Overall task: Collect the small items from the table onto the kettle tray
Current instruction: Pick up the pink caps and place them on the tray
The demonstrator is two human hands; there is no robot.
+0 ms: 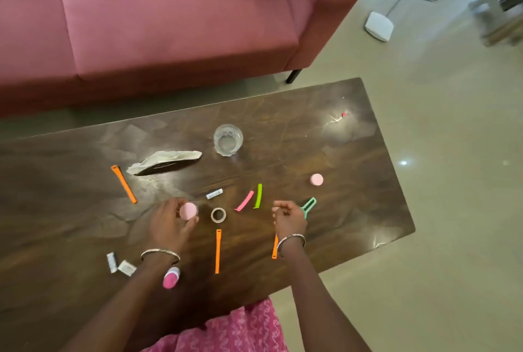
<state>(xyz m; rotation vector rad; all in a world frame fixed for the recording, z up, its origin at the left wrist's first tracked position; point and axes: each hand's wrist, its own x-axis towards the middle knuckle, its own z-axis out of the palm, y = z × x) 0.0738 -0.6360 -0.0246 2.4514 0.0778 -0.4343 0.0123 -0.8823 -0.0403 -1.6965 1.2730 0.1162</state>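
Pickup: pink disc (188,210) pinched by left hand (167,224), right hand (290,220) curled against green clip (310,204) at its outer side, hold unclear; firm pinch before lifting.

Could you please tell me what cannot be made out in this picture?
Kettle tray: outside the head view's frame.
Green clip: head view, right hand covers its near end; grip unclear.
Orange strap: partly behind the right wrist.
Pink cap: left hand hides its edge.
Far pink speck: too small.
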